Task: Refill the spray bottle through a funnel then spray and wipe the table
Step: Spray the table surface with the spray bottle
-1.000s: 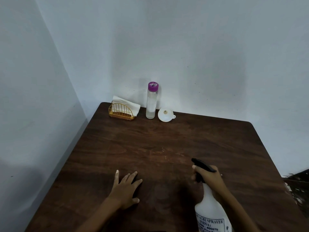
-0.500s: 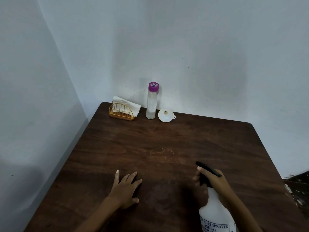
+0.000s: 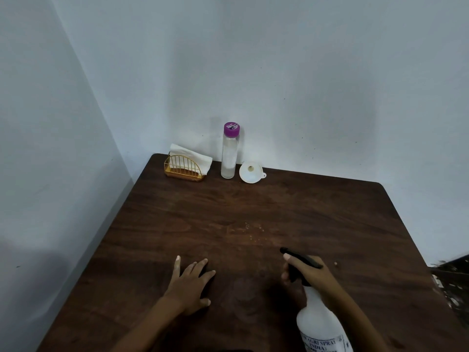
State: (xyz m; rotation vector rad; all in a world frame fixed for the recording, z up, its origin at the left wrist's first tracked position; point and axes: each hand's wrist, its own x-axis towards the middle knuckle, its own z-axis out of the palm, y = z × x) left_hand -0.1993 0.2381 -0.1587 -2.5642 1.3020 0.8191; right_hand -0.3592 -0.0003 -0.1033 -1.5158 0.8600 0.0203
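My right hand (image 3: 313, 275) grips the black trigger head of a white spray bottle (image 3: 319, 323) at the lower right, with the nozzle pointing left and away over the dark wooden table (image 3: 253, 212). My left hand (image 3: 189, 282) lies flat on the table with fingers spread, holding nothing. A white funnel (image 3: 251, 172) lies at the far edge of the table. Beside it stands a tall clear bottle (image 3: 229, 154) with a purple cap. A gold wire holder (image 3: 183, 168) with white napkins (image 3: 190, 156) sits at the far left corner.
Pale walls close the table in at the left and the back. A few small droplets or specks (image 3: 253, 231) show on the wood near the table's middle. Dark clutter (image 3: 454, 283) lies past the right edge.
My right hand and the spray bottle have shifted slightly right and lower in view. My left hand stays flat in the same spot.
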